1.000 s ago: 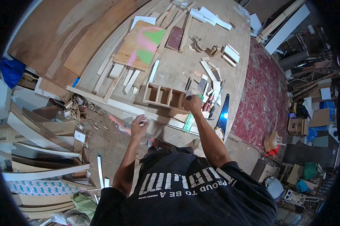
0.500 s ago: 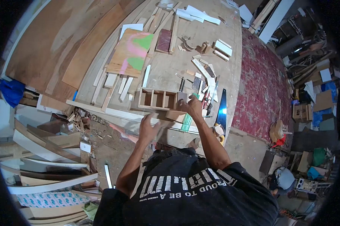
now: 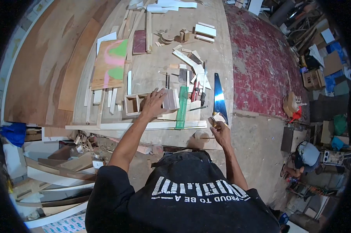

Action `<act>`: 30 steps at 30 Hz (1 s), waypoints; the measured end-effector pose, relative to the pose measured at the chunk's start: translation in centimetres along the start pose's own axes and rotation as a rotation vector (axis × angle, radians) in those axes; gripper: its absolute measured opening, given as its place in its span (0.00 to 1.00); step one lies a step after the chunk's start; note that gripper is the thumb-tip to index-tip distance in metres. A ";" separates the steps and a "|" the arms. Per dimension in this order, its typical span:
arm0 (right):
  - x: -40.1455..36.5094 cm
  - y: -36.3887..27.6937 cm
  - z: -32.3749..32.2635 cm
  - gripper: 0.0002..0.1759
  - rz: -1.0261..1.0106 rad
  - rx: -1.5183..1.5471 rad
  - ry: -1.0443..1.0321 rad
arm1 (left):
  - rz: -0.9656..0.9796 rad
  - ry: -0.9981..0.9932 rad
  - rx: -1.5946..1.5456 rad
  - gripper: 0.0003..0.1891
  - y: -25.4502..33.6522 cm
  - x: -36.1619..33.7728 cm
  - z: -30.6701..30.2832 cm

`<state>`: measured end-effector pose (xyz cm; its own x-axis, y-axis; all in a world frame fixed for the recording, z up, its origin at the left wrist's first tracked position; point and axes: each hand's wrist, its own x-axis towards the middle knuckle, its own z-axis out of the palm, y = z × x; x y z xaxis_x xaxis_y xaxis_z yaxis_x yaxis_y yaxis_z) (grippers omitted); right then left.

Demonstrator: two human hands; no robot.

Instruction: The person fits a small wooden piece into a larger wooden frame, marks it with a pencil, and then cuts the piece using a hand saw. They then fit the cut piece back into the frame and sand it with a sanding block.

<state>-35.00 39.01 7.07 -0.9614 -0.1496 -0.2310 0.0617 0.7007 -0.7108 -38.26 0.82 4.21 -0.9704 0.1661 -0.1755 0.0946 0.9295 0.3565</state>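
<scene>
left hand (image 3: pixel 154 103): we see it palm down and flat on the wooden box (image 3: pixel 138 104), fingers spread and released, not curled round anything.
left arm: nearly straight, reaching forward from the shoulder and up across the workbench (image 3: pixel 156 73).
wooden box: open compartments face up. It lies on the workbench just behind the long white strip (image 3: pixel 121 126), and the hand covers its middle to right part.
right hand (image 3: pixel 222 131): clenched on the handle end of the handsaw (image 3: pixel 219 97), at the near right corner of the bench. We can't make out each finger at this size.
right arm: bent at the elbow and kept close to the body, forearm angled up to the saw.
handsaw: blade flat on the bench, pointing away from us, handle toward the body.
green ruler (image 3: pixel 182 103): lies between box and saw, touching the right end of the box, its near end on the white strip.
hands: well apart, with the ruler and loose offcuts between them.
painted board (image 3: pixel 110 64): pink and green, farther back and left of the box.
</scene>
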 end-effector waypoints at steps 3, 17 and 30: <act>-1.8 2.9 -0.3 0.24 0.113 0.066 0.011 | -0.031 -0.051 0.022 0.46 0.4 0.3 -0.1; -3.4 3.3 -2.4 0.25 0.066 0.189 0.072 | -0.045 0.001 0.014 0.62 3.6 1.2 -1.6; -7.3 4.5 -4.6 0.27 0.108 0.095 0.105 | 0.005 -0.041 0.053 0.64 3.4 3.2 0.4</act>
<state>-28.97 46.45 8.67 -0.9702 -0.0004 -0.2422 0.1860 0.6392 -0.7462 -40.96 4.59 4.50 -0.9600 0.1830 -0.2117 0.1121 0.9447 0.3082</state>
